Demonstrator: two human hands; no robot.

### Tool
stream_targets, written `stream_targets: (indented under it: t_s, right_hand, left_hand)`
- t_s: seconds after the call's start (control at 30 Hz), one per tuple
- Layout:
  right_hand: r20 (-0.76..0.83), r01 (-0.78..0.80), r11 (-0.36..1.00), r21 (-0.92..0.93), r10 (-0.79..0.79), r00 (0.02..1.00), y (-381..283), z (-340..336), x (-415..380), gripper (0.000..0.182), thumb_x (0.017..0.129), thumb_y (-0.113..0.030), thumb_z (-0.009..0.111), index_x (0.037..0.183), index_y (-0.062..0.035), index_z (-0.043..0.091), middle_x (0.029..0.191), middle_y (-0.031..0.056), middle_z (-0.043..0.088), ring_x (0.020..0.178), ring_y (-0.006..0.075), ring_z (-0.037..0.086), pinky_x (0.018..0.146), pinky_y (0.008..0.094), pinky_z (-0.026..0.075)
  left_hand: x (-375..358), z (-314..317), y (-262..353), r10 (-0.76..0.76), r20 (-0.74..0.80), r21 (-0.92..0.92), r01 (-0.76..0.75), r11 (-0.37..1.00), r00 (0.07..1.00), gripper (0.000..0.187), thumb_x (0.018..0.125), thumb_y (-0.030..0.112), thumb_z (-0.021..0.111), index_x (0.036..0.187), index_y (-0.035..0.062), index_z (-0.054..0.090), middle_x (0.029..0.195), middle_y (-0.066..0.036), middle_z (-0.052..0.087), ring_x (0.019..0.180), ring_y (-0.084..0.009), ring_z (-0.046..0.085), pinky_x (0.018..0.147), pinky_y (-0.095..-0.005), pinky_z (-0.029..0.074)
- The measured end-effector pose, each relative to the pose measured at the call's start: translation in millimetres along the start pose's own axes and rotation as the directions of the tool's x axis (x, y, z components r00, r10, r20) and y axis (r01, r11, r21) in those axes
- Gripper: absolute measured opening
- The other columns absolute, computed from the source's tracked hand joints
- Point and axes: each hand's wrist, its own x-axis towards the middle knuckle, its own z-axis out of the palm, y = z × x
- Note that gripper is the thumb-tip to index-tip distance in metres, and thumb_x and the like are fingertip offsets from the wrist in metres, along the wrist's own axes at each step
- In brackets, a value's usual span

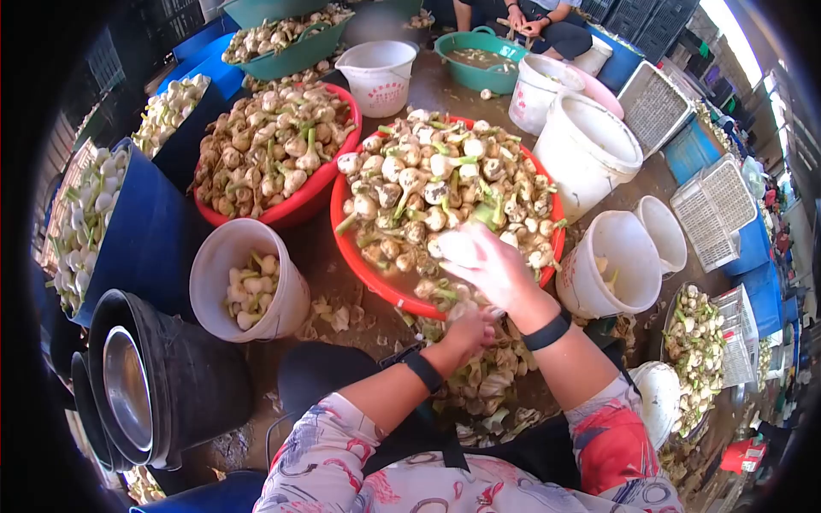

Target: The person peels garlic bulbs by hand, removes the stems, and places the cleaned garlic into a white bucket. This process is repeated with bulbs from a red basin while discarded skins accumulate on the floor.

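Observation:
A red tub (376, 278) in front of me is heaped with muddy garlic bulbs (419, 184), some with green stems. Over its near side, my right hand (499, 272) is closed around a pale garlic bulb (462, 245), blurred, with a green stem showing beyond it. Lower down, at the tub's near rim, my left hand (470, 332) has its fingers curled in; what they hold, if anything, is hidden. Beneath both hands lies a pile of garlic peelings (487, 376).
On the left stand a white bucket (205, 274) with cleaned garlic, black buckets (201, 376) and a blue bin (128, 231). A second red tub (355, 128) of garlic sits behind. White buckets (573, 158) line the right. A person (560, 30) sits at a green basin (479, 77).

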Motion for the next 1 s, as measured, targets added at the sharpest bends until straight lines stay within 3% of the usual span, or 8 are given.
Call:
stream_targets:
  t_s: [0.03, 0.1, 0.17, 0.2, 0.3, 0.53, 0.7, 1.0]
  right_hand:
    - [0.101, -0.211, 0.826, 0.522, 0.186, 0.977, -28.4, 31.1, 8.8, 0.039, 0.087, -0.027, 0.047, 0.117, -0.0023, 0.040, 0.109, 0.0140, 0.051, 0.098, 0.0271, 0.052, 0.081, 0.0393, 0.045]
    - [0.181, -0.133, 0.989, 0.069, 0.118, 0.976, -18.3, 42.7, 30.6, 0.044, 0.088, -0.026, 0.046, 0.122, -0.0015, 0.036, 0.112, 0.0127, 0.048, 0.096, 0.0262, 0.053, 0.085, 0.0379, 0.043]
    - [0.157, -0.175, 0.905, -0.389, 0.252, 0.955, 43.2, 8.0, 55.0, 0.032, 0.086, -0.027, 0.047, 0.106, -0.0026, 0.052, 0.086, 0.0086, 0.061, 0.068, 0.0222, 0.056, 0.062, 0.0343, 0.044]
    - [0.136, 0.040, 0.328, -0.944, 0.275, 0.952, 58.0, -6.4, 56.9, 0.029, 0.081, -0.030, 0.049, 0.084, -0.0039, 0.060, 0.071, 0.0145, 0.061, 0.060, 0.0309, 0.055, 0.058, 0.0370, 0.045]
    - [0.436, 0.269, 0.448, -0.853, 0.327, 0.839, 130.4, -36.2, 28.6, 0.034, 0.074, -0.037, 0.049, 0.074, -0.0048, 0.061, 0.072, 0.0164, 0.060, 0.071, 0.0346, 0.058, 0.062, 0.0398, 0.046]
    - [0.111, 0.071, 0.101, -0.992, 0.463, 0.880, 125.6, -17.2, 29.8, 0.035, 0.073, -0.038, 0.047, 0.075, -0.0059, 0.062, 0.077, 0.0155, 0.061, 0.077, 0.0325, 0.059, 0.065, 0.0394, 0.047]
    - [-0.172, -0.216, 0.058, -0.975, 0.426, 0.888, 83.3, 15.3, 34.7, 0.036, 0.073, -0.039, 0.047, 0.085, -0.0095, 0.063, 0.086, 0.0154, 0.062, 0.084, 0.0297, 0.059, 0.069, 0.0384, 0.047]
    - [-0.188, -0.090, 0.703, -0.706, -0.063, 0.980, 21.2, -36.2, 4.8, 0.020, 0.083, -0.021, 0.049, 0.087, -0.0033, 0.056, 0.073, 0.0177, 0.057, 0.069, 0.0319, 0.057, 0.060, 0.0364, 0.043]
  left_hand:
    - [7.9, -4.2, -4.1, -0.006, -0.008, -0.008, 0.006, 1.000, 1.000, 0.030, 0.082, 0.008, 0.041, 0.111, 0.0005, 0.045, 0.073, -0.008, 0.055, 0.056, -0.0156, 0.055, 0.048, -0.0264, 0.044]
    - [18.9, -9.0, -5.2, 0.271, 0.028, 0.100, -0.273, 0.957, 0.962, 0.030, 0.079, 0.012, 0.047, 0.107, -0.0003, 0.048, 0.075, -0.010, 0.057, 0.065, -0.0152, 0.058, 0.049, -0.0271, 0.044]
    - [4.3, -2.3, 6.5, 0.693, -0.456, 0.717, -0.232, 0.658, 0.558, 0.034, 0.070, 0.019, 0.054, 0.098, 0.0009, 0.056, 0.094, -0.018, 0.057, 0.092, -0.0322, 0.052, 0.085, -0.0367, 0.039]
    - [-12.9, 2.0, 21.8, 0.723, -0.537, 0.690, -0.266, 0.673, 0.435, 0.034, 0.070, 0.018, 0.053, 0.099, 0.0012, 0.055, 0.098, -0.017, 0.055, 0.096, -0.0310, 0.050, 0.088, -0.0365, 0.037]
    - [-19.8, 4.1, 48.1, 0.768, -0.625, 0.630, -0.491, 0.602, 0.139, 0.033, 0.069, 0.011, 0.052, 0.099, -0.0021, 0.053, 0.101, -0.019, 0.052, 0.099, -0.0288, 0.048, 0.089, -0.0333, 0.035]
    - [-26.2, 3.2, 63.3, 0.541, -0.488, 0.074, -0.585, 0.808, 0.685, 0.028, 0.077, 0.005, 0.044, 0.105, -0.0001, 0.046, 0.092, -0.008, 0.048, 0.082, -0.0112, 0.045, 0.070, -0.0231, 0.040]
    - [-19.5, -1.3, 64.2, 0.533, -0.572, -0.074, -0.687, 0.723, 0.623, 0.022, 0.078, 0.009, 0.045, 0.099, 0.0026, 0.047, 0.075, 0.000, 0.049, 0.065, -0.0084, 0.046, 0.056, -0.0215, 0.040]
    - [-51.5, -2.6, 81.4, 0.233, 0.031, -0.652, -0.157, 0.742, 0.972, 0.046, 0.084, 0.052, 0.036, 0.104, 0.0114, 0.046, 0.077, -0.005, 0.055, 0.058, -0.0146, 0.049, 0.051, -0.0269, 0.041]
